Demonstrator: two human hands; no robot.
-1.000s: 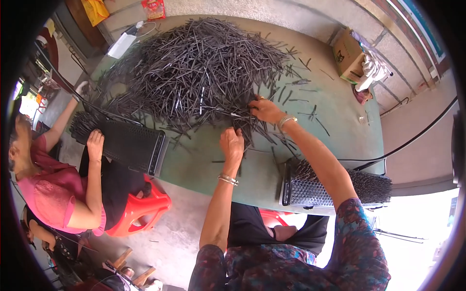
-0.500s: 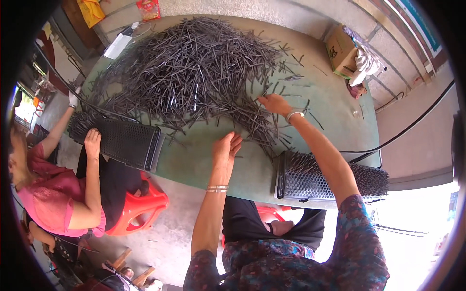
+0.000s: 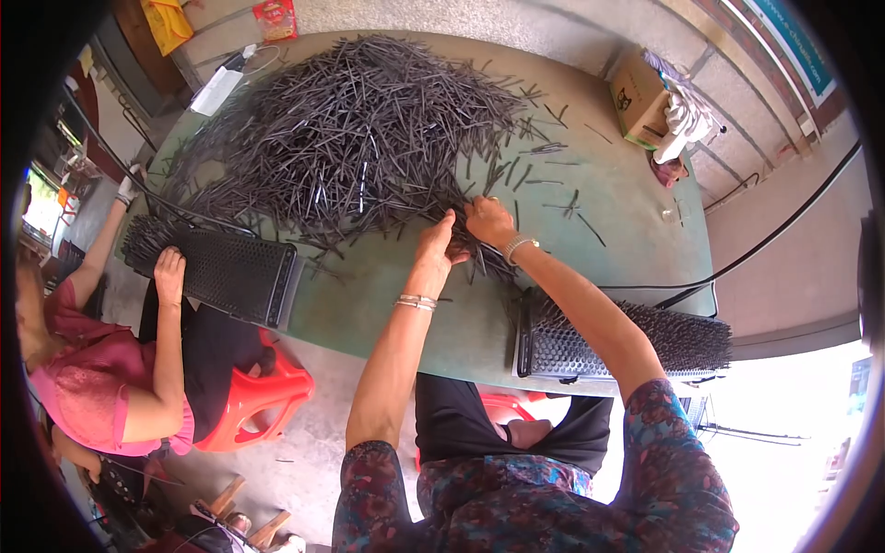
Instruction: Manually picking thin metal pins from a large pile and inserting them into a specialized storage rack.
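Near edge: black perforated box-shaped rack (image 3: 567,348), dark strips bristling out of its top, sits under the right forearm at the rim of the green tabletop (image 3: 359,323).
Left hand (image 3: 433,242): thumb up, fingers curled, against the near-left side of the strips; grip hidden, can't tell if it's clenched on any.
Right hand (image 3: 489,221): palm down, fingers bent onto the strips from the right, just beside the left; touching, but can't tell whether it's pinching or only pushing.
Bunch: thin dark-grey stick-like strips (image 3: 444,195), lying at and between both hands, on the near-right fringe of the heap.
Risk: strips could splay or cross if the two hands press unevenly; neighbours could drag along, since the bunch runs into the heap. The right sleeve or forearm could snag the rack's bristles if it drops low.
Axis: bunch's long axis runs roughly far-left to near-right, near end toward the rack; several strips lie askew. Can't tell one strip end from the other.
Heap: tangled mound of dark-grey strips (image 3: 369,120), beyond the hands, pointing every way.
Far right: brown cardboard carton (image 3: 639,100) by the wall.
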